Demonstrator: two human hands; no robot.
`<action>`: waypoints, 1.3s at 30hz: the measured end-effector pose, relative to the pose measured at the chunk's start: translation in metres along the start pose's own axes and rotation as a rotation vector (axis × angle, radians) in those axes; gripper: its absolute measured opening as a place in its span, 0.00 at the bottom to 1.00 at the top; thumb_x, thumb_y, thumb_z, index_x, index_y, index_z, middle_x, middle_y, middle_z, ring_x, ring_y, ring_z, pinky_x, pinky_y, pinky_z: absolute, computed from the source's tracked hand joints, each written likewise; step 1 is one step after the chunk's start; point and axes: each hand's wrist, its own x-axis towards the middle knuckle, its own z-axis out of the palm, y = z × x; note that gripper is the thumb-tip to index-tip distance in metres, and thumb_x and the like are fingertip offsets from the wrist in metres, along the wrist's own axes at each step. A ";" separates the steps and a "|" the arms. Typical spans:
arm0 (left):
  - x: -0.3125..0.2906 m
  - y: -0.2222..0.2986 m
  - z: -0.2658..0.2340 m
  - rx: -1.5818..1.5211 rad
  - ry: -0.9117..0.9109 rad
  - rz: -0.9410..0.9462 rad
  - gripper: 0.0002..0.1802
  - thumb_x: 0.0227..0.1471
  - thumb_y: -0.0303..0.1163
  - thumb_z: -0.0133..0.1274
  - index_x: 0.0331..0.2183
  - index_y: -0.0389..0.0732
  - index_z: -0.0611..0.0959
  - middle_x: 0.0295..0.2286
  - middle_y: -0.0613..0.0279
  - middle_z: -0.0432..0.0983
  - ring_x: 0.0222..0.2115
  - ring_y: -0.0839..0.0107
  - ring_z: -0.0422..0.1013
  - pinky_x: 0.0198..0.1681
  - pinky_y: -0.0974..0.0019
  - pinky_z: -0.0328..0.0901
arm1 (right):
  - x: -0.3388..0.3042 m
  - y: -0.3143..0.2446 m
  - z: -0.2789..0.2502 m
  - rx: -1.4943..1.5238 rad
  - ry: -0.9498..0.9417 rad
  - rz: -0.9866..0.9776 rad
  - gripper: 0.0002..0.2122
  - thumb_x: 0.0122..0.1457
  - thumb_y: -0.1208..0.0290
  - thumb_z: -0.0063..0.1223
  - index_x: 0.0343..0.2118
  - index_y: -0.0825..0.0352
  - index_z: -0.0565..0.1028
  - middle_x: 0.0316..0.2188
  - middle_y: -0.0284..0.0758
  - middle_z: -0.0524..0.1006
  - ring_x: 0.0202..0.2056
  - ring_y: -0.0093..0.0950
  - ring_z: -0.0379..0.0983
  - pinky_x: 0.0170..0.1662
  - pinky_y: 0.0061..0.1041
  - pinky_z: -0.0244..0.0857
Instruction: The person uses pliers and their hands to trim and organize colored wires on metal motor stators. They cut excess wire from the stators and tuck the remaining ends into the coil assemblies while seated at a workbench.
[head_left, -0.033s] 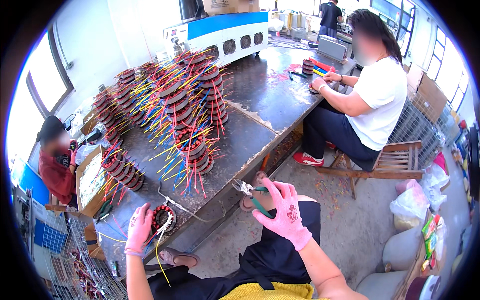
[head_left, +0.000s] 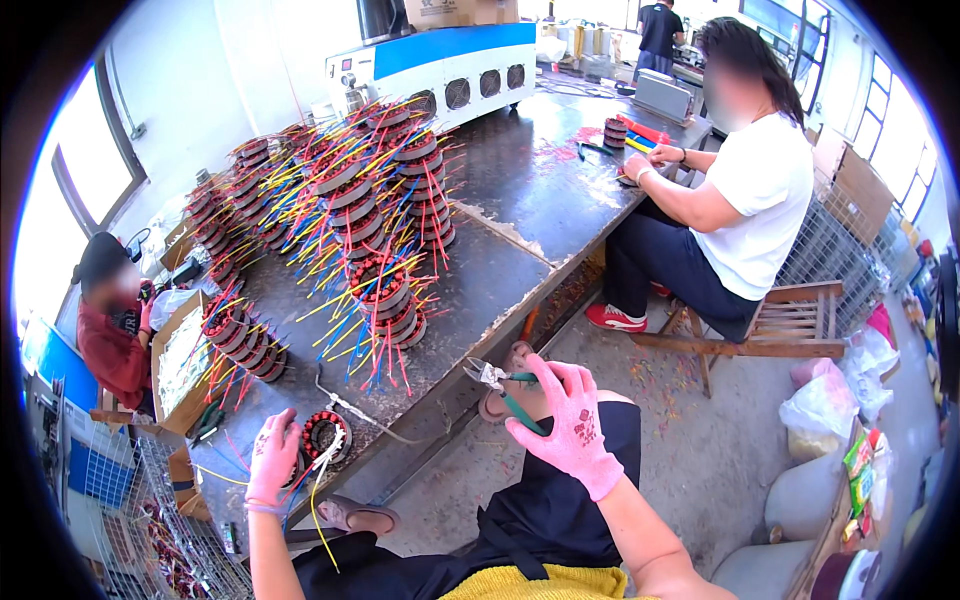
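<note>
In my right hand [head_left: 562,420], gloved in pink, is a pair of green-handled cutting pliers [head_left: 508,390]. Its jaws point up and left, spread apart, above the gap between the table edge and my lap. My left hand [head_left: 272,455], also in a pink glove, has its fingers curled at the left side of a wound motor stator [head_left: 326,438] at the near table corner. The ring has red windings, and pale tied leads and a yellow wire hang from it toward my lap. My fingers hide part of its dark underside.
Several stacks of stators [head_left: 350,215] with red, yellow and blue wires crowd the dark table [head_left: 480,290]. A blue and white machine [head_left: 450,75] stands behind them. One person [head_left: 750,200] sits at the right, another [head_left: 110,330] beside a cardboard box [head_left: 182,365] at left.
My left hand has shifted very slightly beside the stator, moving a little left and down. My right hand and the pliers stay where they were.
</note>
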 end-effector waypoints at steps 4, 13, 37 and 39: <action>-0.008 -0.006 -0.029 -0.024 -0.193 -0.107 0.25 0.49 0.39 0.59 0.49 0.38 0.79 0.46 0.49 0.73 0.49 0.52 0.70 0.53 0.56 0.65 | 0.000 0.004 0.000 -0.064 0.075 -0.023 0.39 0.42 0.61 0.69 0.60 0.60 0.66 0.50 0.38 0.68 0.52 0.43 0.62 0.57 0.44 0.56; -0.017 -0.009 -0.032 0.102 -0.329 -0.158 0.46 0.29 0.40 0.71 0.54 0.43 0.74 0.50 0.49 0.68 0.52 0.48 0.67 0.56 0.56 0.63 | 0.002 0.003 0.001 -0.134 0.134 -0.050 0.39 0.40 0.63 0.70 0.59 0.65 0.67 0.52 0.40 0.67 0.55 0.45 0.59 0.60 0.45 0.54; -0.024 0.016 -0.049 0.210 -0.008 0.000 0.27 0.51 0.36 0.59 0.52 0.39 0.75 0.54 0.47 0.68 0.54 0.48 0.65 0.58 0.53 0.59 | 0.006 0.007 -0.006 -0.226 0.202 -0.067 0.40 0.40 0.61 0.71 0.59 0.61 0.67 0.51 0.36 0.67 0.55 0.40 0.60 0.63 0.48 0.51; -0.021 0.044 -0.042 0.069 -0.010 -0.075 0.28 0.51 0.37 0.60 0.52 0.39 0.75 0.54 0.47 0.68 0.54 0.48 0.65 0.58 0.52 0.59 | 0.007 0.007 -0.006 -0.233 0.196 -0.066 0.40 0.39 0.61 0.71 0.59 0.61 0.67 0.51 0.36 0.67 0.55 0.40 0.60 0.63 0.48 0.51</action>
